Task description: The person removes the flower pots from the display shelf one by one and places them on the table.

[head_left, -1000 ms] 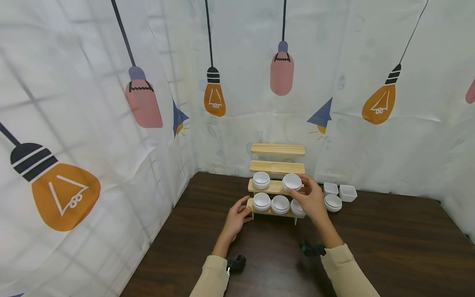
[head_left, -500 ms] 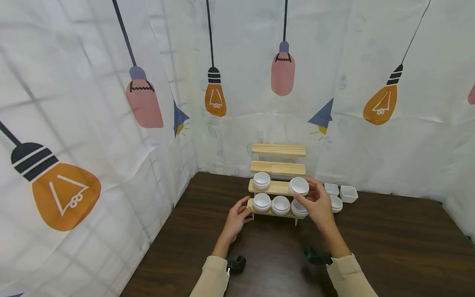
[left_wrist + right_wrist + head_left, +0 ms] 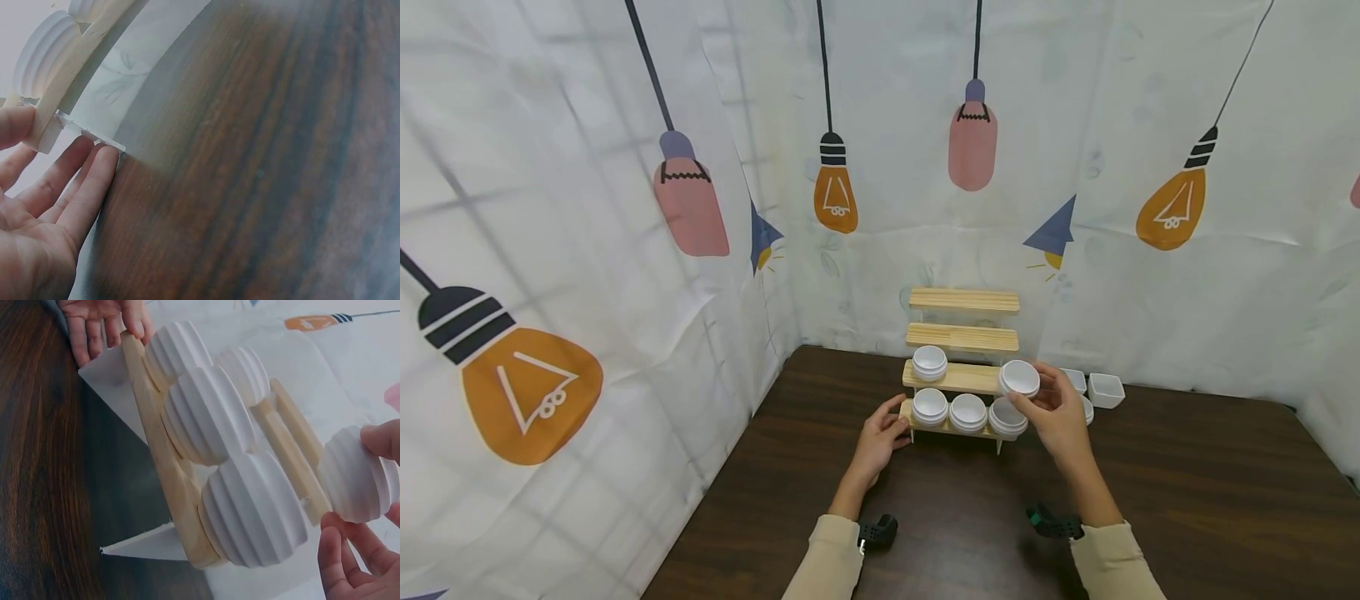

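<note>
A tiered wooden stand (image 3: 966, 337) has step-like shelves on clear supports. My left hand (image 3: 874, 446) holds the left end of its lowest shelf; in the left wrist view the thumb lies on the shelf end (image 3: 47, 128), with the fingers below. My right hand (image 3: 1063, 425) pinches a white ribbed round bowl (image 3: 1018, 379) between thumb and fingers, at the right end of the second shelf. In the right wrist view this bowl (image 3: 353, 475) overlaps the shelf end. Three similar bowls (image 3: 967, 413) line the lowest shelf, and one bowl (image 3: 929, 364) sits on the second shelf's left end.
Right of the stand, two white square bowls (image 3: 1106, 391) stand on the dark wooden table (image 3: 1210, 467). Another round bowl (image 3: 1088, 410) is partly hidden by my right hand. A white curtain (image 3: 880, 275) printed with lamps hangs behind and at the left.
My right hand has slid the pinched bowl rightward along the second shelf to its right end, covering more of the bowls on the table. The left hand has stayed in place.
</note>
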`<move>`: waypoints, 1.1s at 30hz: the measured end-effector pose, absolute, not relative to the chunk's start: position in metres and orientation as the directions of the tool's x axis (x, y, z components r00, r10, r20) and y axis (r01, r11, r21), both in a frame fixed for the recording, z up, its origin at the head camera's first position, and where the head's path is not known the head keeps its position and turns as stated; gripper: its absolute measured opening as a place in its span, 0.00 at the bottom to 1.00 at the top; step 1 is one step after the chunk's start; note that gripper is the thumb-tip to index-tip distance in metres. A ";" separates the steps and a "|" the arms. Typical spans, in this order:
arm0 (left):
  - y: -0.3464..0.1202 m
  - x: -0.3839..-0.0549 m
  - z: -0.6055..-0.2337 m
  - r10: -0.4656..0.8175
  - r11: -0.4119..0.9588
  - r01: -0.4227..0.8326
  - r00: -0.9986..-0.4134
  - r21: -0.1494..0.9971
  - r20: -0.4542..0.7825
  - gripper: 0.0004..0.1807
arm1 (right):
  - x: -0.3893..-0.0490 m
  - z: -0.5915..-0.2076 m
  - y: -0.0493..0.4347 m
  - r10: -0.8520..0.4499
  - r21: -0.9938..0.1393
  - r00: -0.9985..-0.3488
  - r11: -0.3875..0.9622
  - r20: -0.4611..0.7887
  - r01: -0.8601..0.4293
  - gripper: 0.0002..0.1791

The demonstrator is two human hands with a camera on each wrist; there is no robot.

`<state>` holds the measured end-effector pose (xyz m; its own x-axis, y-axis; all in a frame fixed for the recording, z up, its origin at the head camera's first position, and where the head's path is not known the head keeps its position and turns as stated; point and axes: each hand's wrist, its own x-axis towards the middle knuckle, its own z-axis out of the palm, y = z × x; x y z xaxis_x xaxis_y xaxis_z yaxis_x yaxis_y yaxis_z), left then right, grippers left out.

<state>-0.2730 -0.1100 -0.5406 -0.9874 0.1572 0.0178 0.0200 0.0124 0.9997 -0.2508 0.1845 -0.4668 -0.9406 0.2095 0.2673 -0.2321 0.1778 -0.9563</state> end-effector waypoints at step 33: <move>-0.110 -0.272 -0.541 0.151 0.002 0.027 -0.988 1.000 0.027 0.28 | -0.248 -0.480 0.206 0.205 -0.935 -0.932 0.259 0.299 -0.243 0.31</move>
